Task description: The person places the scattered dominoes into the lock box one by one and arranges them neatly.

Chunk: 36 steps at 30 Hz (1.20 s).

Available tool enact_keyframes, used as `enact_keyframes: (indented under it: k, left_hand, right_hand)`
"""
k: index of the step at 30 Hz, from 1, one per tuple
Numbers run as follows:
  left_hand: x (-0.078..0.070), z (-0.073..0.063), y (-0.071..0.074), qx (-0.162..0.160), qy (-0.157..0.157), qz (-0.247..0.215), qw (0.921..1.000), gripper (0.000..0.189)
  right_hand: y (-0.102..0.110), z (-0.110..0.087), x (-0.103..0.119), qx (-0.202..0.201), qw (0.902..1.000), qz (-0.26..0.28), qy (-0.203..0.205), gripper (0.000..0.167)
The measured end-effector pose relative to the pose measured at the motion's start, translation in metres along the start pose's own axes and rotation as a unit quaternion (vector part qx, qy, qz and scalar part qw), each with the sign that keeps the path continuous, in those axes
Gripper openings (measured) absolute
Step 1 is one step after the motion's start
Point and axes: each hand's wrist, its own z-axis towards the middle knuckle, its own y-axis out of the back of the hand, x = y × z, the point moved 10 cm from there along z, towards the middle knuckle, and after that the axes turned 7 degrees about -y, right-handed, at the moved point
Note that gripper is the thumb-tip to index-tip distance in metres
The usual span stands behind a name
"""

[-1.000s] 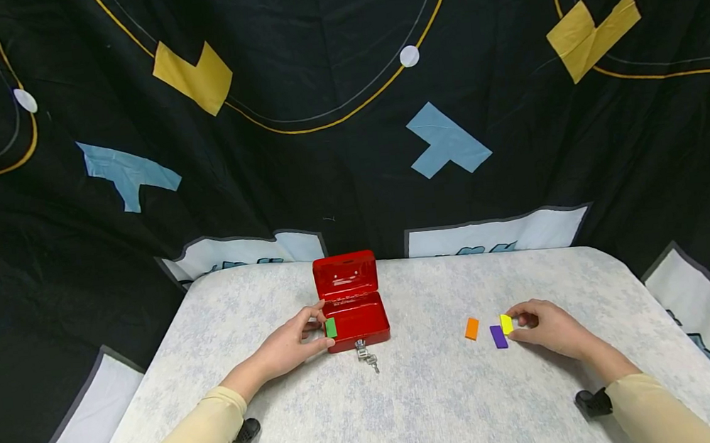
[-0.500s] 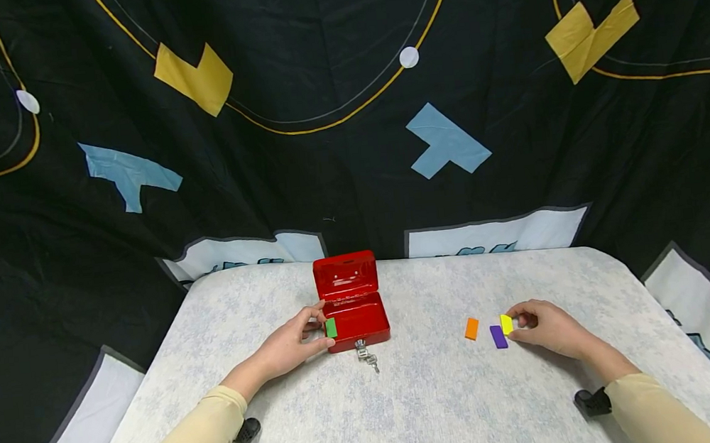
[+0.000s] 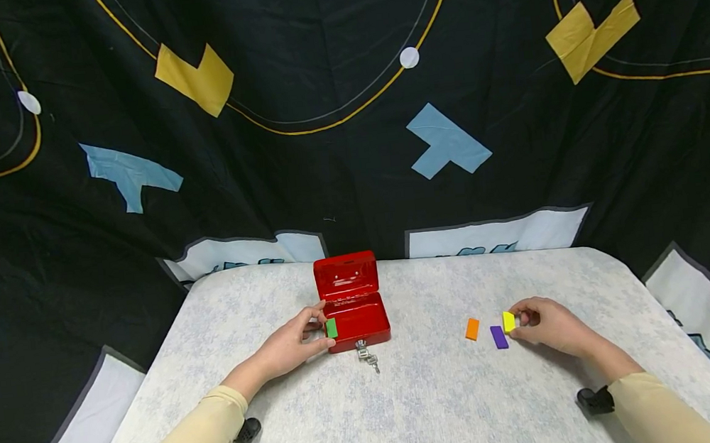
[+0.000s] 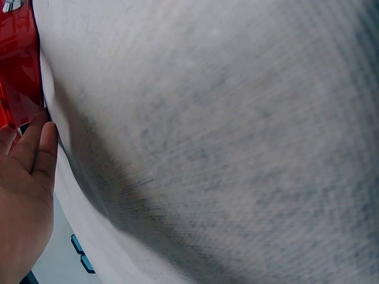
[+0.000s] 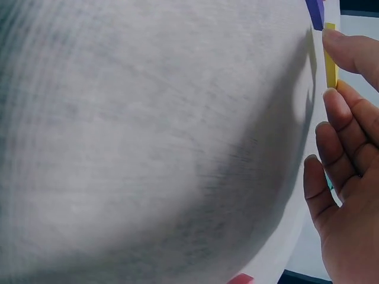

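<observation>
An open red cash box [image 3: 365, 324] stands on the table with its lid [image 3: 345, 274] raised. My left hand [image 3: 289, 340] grips the box's left side, thumb toward the front and fingers toward the back. A green tile [image 3: 331, 328] stands at that left wall, right beside the fingers. My right hand [image 3: 547, 324] pinches a yellow tile [image 3: 509, 321] between thumb and fingers, its last fingers loosely bent in the right wrist view. Left of it lie a purple tile [image 3: 499, 337] and, farther left, an orange tile [image 3: 472, 329].
A small metal padlock [image 3: 362, 350] with keys [image 3: 372, 361] hangs at the box's front. The pale mottled table [image 3: 436, 399] spans both hands. Behind it hangs a dark cloth [image 3: 351, 179] with light blue and yellow tape pieces.
My right hand has moved slightly rightward with the yellow tile, opening a small gap from the purple one. My left hand and the box look the same.
</observation>
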Motion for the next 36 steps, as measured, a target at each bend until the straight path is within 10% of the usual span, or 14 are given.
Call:
enact_keyframes:
  k: [36]
  left_hand:
    - [0.002,0.0,-0.001,0.001,0.008,0.0,1.0,0.044]
  right_hand:
    - [0.012,0.001,0.03,0.002,0.9991,-0.036,0.021,0.041]
